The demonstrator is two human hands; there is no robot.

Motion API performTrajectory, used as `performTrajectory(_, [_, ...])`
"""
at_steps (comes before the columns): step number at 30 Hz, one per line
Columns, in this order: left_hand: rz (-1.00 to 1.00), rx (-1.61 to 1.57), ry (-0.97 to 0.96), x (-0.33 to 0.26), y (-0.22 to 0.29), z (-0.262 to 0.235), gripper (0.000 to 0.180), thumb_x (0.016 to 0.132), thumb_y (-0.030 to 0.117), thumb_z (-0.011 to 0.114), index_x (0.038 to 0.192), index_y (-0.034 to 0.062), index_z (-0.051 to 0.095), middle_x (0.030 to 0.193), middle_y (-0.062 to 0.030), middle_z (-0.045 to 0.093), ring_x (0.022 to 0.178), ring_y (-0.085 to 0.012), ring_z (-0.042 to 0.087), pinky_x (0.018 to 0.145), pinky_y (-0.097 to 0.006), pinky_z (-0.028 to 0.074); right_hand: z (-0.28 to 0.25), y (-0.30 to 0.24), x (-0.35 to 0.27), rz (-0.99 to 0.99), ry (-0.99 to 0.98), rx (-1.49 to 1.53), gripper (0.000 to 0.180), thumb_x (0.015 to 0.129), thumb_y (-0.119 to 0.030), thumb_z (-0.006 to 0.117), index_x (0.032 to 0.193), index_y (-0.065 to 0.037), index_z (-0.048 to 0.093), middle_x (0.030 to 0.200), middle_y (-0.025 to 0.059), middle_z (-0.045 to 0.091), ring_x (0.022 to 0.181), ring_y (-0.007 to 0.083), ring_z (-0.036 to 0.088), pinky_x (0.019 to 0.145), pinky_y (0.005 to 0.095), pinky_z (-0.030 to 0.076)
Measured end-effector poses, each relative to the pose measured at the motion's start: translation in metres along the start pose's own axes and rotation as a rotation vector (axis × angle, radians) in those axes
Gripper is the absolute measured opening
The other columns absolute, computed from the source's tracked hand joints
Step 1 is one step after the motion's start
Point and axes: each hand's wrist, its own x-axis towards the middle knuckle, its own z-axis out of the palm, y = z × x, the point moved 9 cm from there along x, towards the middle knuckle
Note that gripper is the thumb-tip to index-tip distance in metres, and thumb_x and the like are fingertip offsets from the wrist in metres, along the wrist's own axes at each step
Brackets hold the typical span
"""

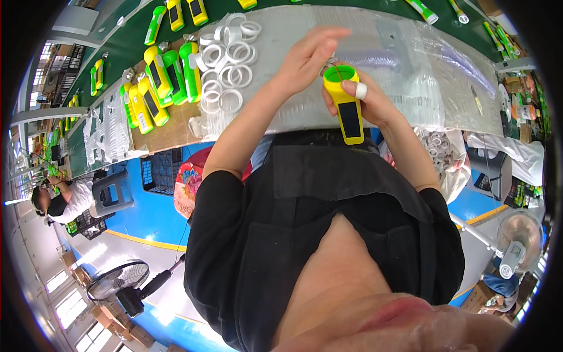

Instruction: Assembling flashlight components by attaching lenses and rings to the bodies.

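Note:
My right hand (pixel 375 102) is wrapped round a yellow flashlight body (pixel 352 120) with a dark panel on its face. Its wide green mouth points up and away from me, and a thin wire or spring-like metal piece (pixel 333 61) shows at the rim. A white band (pixel 361 91) covers the tip of my right thumb. My left hand (pixel 308 61) is just left of and above the mouth, fingers stretched out to the right. The left thumb is close to the metal piece; whether it touches is too small to tell.
White plastic rings (pixel 234 53) lie in a heap left of my hands. Beyond them are several yellow and green flashlight bodies (pixel 153 100). Clear plastic film (pixel 463 64) covers the table at right. A bag of rings (pixel 440 146) hangs below the right edge. Fans (pixel 120 278) stand behind.

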Motion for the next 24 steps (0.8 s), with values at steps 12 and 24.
performTrajectory(12, [0.256, 0.07, -0.108, -0.045, 0.046, 0.002, 0.036, 0.101, 0.03, 0.04, 0.108, 0.0068, 0.066, 0.112, -0.0084, 0.067, 0.111, -0.0297, 0.061, 0.098, -0.042, 0.039, 0.022, 0.021, 0.004, -0.061, 0.072, -0.163, 0.053, 0.098, -0.042, 0.054, 0.131, -0.002, 0.043, 0.097, 0.0101, 0.061, 0.085, 0.0191, 0.063, 0.077, 0.0321, 0.051])
performTrajectory(24, [-0.031, 0.724, -0.028, -0.027, -0.075, 0.007, 0.054, 0.083, 0.04, 0.068, 0.123, 0.0034, 0.06, 0.12, -0.0149, 0.062, 0.111, -0.0341, 0.055, 0.096, -0.042, 0.042, -0.039, 0.007, -0.029, -0.162, 0.479, 0.058, 0.042, 0.1, -0.037, 0.046, 0.129, -0.006, 0.048, 0.09, 0.0116, 0.061, 0.072, 0.0165, 0.058, 0.066, 0.0286, 0.047])
